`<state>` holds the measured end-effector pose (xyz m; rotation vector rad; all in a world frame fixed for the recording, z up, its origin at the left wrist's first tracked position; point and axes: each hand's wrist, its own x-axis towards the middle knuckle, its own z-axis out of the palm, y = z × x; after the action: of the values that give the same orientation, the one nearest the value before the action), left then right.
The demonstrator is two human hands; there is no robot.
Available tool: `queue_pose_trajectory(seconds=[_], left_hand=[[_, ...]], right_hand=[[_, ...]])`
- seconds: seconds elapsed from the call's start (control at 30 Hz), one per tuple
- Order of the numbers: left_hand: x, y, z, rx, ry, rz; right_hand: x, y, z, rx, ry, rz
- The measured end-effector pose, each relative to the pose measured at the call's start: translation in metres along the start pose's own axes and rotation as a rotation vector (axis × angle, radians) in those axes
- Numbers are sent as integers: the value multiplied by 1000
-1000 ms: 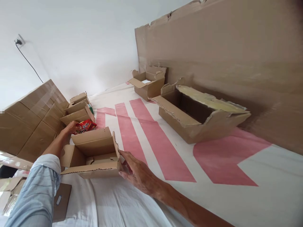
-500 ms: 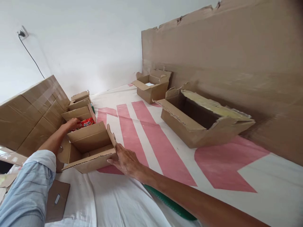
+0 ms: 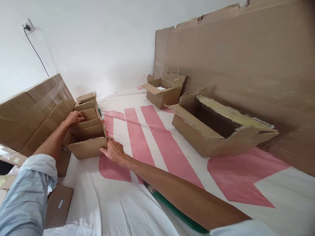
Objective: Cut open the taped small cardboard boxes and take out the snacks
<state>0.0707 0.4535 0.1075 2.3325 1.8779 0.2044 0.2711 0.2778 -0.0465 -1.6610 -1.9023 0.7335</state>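
An open cardboard box (image 3: 87, 148) stands at the near end of a row on the left. My right hand (image 3: 113, 149) is closed on its right edge, thumb against the front wall. My left hand (image 3: 74, 118) is just behind this box, with curled fingers dipping between the upright flaps. Whatever those fingertips touch or hold is hidden. Farther back in the row are more open cardboard boxes (image 3: 85, 105). A sliver of red shows by the near box's right rear corner, too small to name.
On the right stand a large open carton (image 3: 197, 141) and a smaller open box (image 3: 159, 96) with something white inside. A tall cardboard sheet (image 3: 233, 59) rises behind them. A big closed carton (image 3: 36, 114) flanks the row. Below lies a brown box (image 3: 59, 206).
The near box has moved away from me, close against the row, with my right hand on it. The red packet by my left hand has gone from sight behind the flaps.
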Motion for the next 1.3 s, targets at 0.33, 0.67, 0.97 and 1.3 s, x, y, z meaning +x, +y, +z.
queue_pose_trajectory(seconds=[0.33, 0.67, 0.97, 1.3], left_hand=[[-159, 74, 9, 644, 116, 113], [-127, 43, 84, 687, 128, 53], [-57, 24, 86, 657, 214, -32], [13, 19, 93, 603, 255, -101]], right_hand=[[28, -13, 4, 66, -5, 5], [-106, 60, -42, 244, 133, -169], [-169, 157, -37, 450, 361, 68], [-156, 161, -36, 441, 277, 57]])
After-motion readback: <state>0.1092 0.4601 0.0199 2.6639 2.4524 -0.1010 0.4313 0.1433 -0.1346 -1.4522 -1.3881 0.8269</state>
